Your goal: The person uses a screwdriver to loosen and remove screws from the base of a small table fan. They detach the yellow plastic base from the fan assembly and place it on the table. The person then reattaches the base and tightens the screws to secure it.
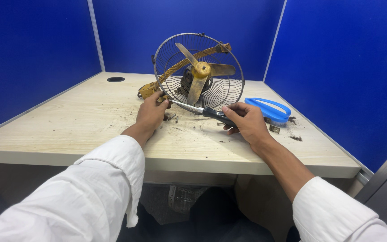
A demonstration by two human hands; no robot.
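Note:
An old yellow fan with a wire cage and three dirty blades lies tilted on the wooden desk. My left hand rests at the fan's yellow base and the cage's lower rim, fingers on it. My right hand grips the black handle of a screwdriver. Its metal shaft points left toward the bottom of the cage, close to my left hand's fingers.
A blue scrubbing brush lies just right of the fan. Small screws and dirt crumbs are scattered in front of the fan. A round cable hole sits at the back left. Blue partition walls enclose the desk.

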